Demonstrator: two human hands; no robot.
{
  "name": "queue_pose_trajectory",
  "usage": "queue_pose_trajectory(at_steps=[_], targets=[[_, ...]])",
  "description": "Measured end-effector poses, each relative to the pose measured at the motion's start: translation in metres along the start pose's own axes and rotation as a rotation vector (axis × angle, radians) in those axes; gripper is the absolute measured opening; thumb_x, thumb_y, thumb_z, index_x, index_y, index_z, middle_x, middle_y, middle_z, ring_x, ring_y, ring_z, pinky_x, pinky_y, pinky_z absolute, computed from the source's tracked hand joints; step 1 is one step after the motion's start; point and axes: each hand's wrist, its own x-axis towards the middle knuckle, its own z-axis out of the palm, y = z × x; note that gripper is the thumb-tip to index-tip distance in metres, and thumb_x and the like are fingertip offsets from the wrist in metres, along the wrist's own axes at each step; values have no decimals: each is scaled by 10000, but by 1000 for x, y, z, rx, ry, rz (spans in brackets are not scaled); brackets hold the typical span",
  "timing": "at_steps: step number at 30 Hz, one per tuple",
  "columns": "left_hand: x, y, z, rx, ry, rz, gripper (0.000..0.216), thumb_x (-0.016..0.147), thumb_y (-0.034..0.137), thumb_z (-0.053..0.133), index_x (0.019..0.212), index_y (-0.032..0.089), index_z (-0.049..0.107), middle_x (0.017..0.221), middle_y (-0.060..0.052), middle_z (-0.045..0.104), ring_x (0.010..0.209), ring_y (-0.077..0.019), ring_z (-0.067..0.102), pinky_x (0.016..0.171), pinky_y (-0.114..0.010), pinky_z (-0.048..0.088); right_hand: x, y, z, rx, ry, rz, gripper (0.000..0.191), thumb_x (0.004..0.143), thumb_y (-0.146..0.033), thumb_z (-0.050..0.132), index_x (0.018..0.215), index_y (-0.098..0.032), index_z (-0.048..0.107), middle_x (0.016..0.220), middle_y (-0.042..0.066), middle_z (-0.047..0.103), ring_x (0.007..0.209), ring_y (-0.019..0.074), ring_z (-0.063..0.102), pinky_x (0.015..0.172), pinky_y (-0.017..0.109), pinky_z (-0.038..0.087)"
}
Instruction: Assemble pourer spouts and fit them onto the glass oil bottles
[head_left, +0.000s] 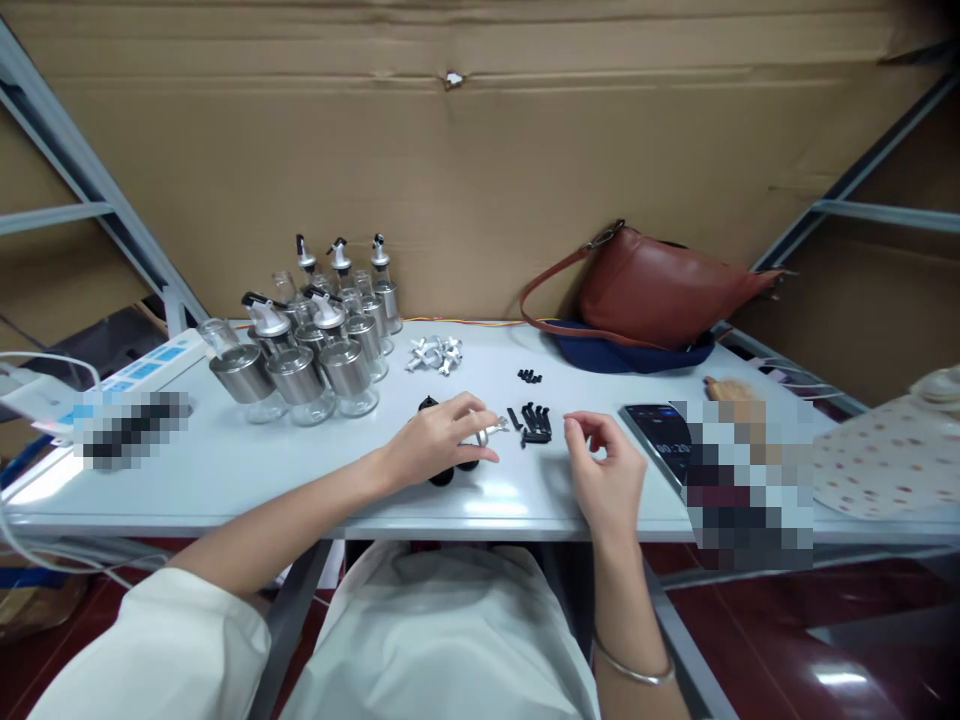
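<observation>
My left hand (pixel 439 440) rests on the white table (pixel 225 470), fingers pinched on a small silver pourer spout (pixel 491 433), with black round caps (pixel 442 478) under and behind it. My right hand (pixel 606 468) hovers just right of a small heap of black plastic stoppers (pixel 534 422), fingers curled loosely, thumb and forefinger close together, nothing visible in them. A few more black pieces (pixel 529 376) lie further back.
Several glass bottles with steel sleeves and pourer tops (pixel 315 340) stand at the back left. Loose silver spouts (pixel 435 353) lie beside them. A brown leather bag (pixel 660 290) sits on blue cloth at the back right. A power strip (pixel 150 365) lies far left, a dark tablet (pixel 664 430) right.
</observation>
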Motion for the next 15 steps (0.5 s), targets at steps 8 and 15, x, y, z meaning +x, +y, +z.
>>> queue_pose_trajectory(at_steps=[8,15], targets=[[-4,6,4,-163,-5,-16,274,861,412,553,902,146,503,931,-60,572,591,-52,547,570,-171,486,-10,-16,5,192,-305,-205,115,843,-263,595,929,-196,631,715,0,606,675,140,542,654,268,426],[-2,4,5,-229,64,10,347,819,482,574,875,155,473,840,-47,610,587,-69,556,507,-168,454,-21,-29,25,302,-408,-149,119,867,-261,564,976,-215,567,848,16,650,690,134,553,661,266,447]])
